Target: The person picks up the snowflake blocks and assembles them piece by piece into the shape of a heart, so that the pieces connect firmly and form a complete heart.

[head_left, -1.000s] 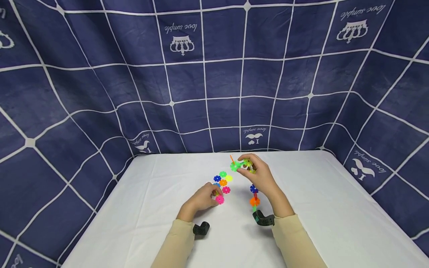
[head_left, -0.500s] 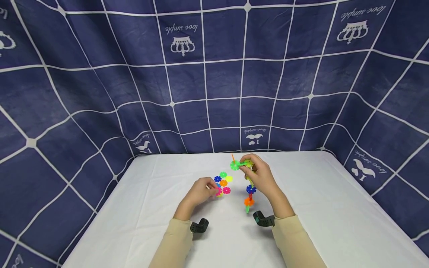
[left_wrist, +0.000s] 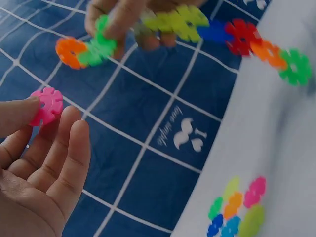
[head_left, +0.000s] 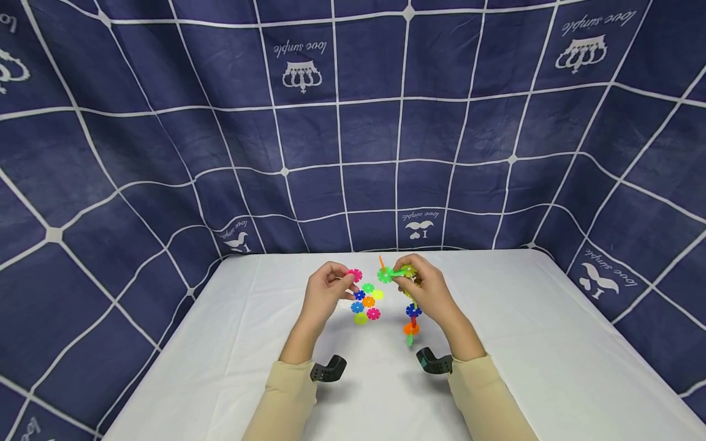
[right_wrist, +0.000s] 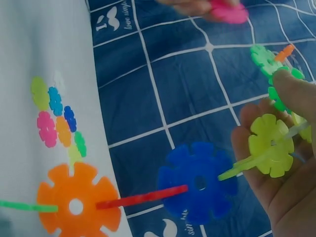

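Your left hand [head_left: 326, 291], just left of the head view's lower centre, pinched a bright pink notched plastic disc [head_left: 356, 275] between thumb and fingers; most of the disc stuck out beyond the thumb tip, toward the right of that frame. Your right hand [head_left: 425, 285], right of centre, had thumb and fingertips clamped on a multicoloured chain of notched plastic discs [head_left: 413, 310] at a green piece. Left of that grip, a green disc [head_left: 385, 275] and a thin-looking orange disc [head_left: 381, 263] projected toward the pink one, well apart from it. The chain's remaining length hung below your palm. Loose bright plastic discs [head_left: 368, 302] lay on the white cloth [head_left: 220, 367], lower centre.
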`<control>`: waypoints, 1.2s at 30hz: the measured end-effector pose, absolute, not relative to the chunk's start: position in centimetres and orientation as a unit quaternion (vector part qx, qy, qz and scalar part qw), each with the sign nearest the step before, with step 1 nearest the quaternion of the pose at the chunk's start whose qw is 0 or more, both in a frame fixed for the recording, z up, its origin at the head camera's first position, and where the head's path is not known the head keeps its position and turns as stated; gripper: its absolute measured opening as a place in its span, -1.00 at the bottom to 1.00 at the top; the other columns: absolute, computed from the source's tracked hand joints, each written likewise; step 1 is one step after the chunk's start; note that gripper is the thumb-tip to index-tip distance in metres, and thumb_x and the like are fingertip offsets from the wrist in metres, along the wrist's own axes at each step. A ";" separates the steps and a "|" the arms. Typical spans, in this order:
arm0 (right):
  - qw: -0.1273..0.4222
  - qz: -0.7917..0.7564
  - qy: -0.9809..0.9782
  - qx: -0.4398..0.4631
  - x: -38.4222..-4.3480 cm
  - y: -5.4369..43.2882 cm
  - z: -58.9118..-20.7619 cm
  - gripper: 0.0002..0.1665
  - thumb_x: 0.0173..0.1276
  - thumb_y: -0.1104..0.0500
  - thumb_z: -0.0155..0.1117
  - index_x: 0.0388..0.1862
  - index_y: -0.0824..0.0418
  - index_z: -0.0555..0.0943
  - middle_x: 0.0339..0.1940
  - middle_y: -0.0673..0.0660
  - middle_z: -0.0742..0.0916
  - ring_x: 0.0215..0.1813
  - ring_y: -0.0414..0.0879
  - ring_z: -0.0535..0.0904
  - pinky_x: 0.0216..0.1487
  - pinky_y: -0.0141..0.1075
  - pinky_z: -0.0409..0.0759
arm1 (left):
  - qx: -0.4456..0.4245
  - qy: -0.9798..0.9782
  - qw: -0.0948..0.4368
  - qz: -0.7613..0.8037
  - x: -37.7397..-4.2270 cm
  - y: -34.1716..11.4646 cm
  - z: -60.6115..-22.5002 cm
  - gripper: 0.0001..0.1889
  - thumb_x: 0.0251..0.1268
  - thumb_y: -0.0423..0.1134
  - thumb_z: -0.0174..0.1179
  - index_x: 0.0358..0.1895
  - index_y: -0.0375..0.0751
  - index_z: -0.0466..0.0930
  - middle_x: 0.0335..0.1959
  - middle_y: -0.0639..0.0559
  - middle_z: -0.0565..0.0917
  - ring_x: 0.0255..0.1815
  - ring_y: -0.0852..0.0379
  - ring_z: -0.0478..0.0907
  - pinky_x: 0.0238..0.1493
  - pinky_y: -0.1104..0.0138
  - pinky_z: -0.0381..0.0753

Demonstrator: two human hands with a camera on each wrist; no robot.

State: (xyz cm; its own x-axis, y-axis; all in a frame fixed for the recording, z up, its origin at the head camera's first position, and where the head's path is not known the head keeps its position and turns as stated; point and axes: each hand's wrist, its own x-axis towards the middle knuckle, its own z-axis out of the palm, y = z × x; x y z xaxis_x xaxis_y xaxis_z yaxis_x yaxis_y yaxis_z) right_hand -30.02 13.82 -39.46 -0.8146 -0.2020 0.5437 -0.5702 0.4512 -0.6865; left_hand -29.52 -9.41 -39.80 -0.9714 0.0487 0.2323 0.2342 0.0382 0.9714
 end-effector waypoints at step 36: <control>0.185 0.427 -0.839 0.282 -29.4 12.1 -39.4 -0.46 0.25 0.13 0.49 0.23 0.02 0.61 -0.17 -0.01 0.68 -0.06 -0.16 0.60 0.03 -0.32 0.69 | -0.123 -0.639 0.012 -0.759 -28.3 -8.4 -38.6 -0.84 0.40 -0.29 0.24 -0.10 -0.26 0.48 -0.14 -0.08 0.64 -0.08 -0.05 0.78 -0.10 0.16 0.77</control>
State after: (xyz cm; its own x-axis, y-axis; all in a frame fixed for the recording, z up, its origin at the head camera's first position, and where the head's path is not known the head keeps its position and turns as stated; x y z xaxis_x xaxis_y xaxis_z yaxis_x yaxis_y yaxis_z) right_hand -29.40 12.09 -39.44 -0.7727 -0.3143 0.5515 -0.6308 0.4776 -0.6116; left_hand -28.35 -8.40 -38.62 -0.9692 0.1390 0.2032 0.1765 -0.1833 0.9671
